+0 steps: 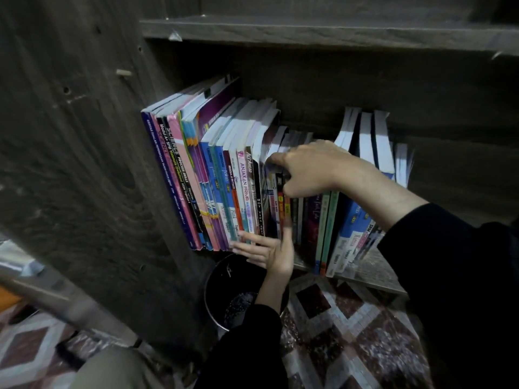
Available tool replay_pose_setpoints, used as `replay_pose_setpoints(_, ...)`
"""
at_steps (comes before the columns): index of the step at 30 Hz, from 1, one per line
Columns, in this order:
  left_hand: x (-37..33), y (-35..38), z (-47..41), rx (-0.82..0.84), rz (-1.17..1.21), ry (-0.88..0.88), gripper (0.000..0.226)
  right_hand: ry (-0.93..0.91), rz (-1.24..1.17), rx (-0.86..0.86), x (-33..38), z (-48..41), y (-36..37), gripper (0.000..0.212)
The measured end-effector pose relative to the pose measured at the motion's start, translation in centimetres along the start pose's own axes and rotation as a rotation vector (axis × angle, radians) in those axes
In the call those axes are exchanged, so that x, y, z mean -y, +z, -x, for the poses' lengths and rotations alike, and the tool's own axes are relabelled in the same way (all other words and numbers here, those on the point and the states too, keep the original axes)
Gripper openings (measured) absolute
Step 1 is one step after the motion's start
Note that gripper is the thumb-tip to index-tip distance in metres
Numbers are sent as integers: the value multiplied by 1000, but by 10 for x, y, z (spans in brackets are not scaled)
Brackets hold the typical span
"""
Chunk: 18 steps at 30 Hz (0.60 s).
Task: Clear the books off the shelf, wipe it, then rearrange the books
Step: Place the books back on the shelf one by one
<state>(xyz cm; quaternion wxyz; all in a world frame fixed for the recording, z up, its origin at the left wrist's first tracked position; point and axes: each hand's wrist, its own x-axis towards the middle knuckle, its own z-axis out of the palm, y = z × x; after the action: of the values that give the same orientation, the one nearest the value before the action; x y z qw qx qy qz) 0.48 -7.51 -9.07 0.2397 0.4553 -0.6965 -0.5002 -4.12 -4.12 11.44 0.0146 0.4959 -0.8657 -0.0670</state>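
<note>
First, nearest the lens: black sleeves over a maroon-and-cream patterned floor (351,332). A round black bin (233,290) stands on the floor below the shelf's front edge, partly behind the left forearm.

Left hand (266,252): grip spread, fingers straight and laid flat against the lower spines of the tall colourful workbooks (196,169). Reads as a brace. Those workbooks lean onto the dark wooden side panel (84,164), and the flat hand probably keeps their feet from sliding out while their neighbours are worked.

Dark wooden shelf board (373,272): only a bare strip shows, at the right front.

Right hand (309,169): grip curled over the top edges of the short dark paperbacks (304,217) mid-row, thumb on their spines in front, so a batch is pinched from top to front. The index finger reaches left to the tall glossy cover beside them, likely parting the two groups.

Blue-and-white workbooks (351,228) close the row at the right, partly hidden by the right forearm. My guess is they lose support if the paperbacks come out.

All the books are on the shelf. Clearing or re-shelving, cannot tell.

Farthest: upper shelf board (309,29), in shadow.
</note>
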Motion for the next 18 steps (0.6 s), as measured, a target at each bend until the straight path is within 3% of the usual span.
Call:
replay_pose_setpoints(2, -12, -8, 6, 87, 14, -130, 108, 18, -49, -42, 0, 1, 0, 69)
replay_pose_setpoints(3, -5, -15, 8, 189, 44, -106, 109, 25, -75, -67, 1, 1, 0, 74)
replay_pose_setpoints(4, -1, -26, 12, 190, 96, -38, 103, 25, -92, -96, 1, 0, 1, 78)
replay_pose_setpoints(5, -2, -39, 18, 114, 171, 89, 91, 18, -104, -127, 2, 0, 3, 81)
replay_pose_setpoints(7, -22, -68, 28, -195, 256, 394, 65, -17, -123, -196, 1, -1, 6, 81)
replay_pose_setpoints(9, -47, -91, 26, -404, 202, 712, 55, -50, -136, -260, -1, 0, 6, 77)
replay_pose_setpoints(12, -89, -116, 14, -459, -94, 940, 54, -49, -101, -263, -2, 3, 5, 78)
replay_pose_setpoints(15, -105, -124, 4, -384, -482, 959, 56, -37, -51, -221, -3, 6, 5, 80)
replay_pose_setpoints(18, -108, -128, 2, -294, -652, 886, 58, -19, -50, -192, -4, 7, 3, 83)
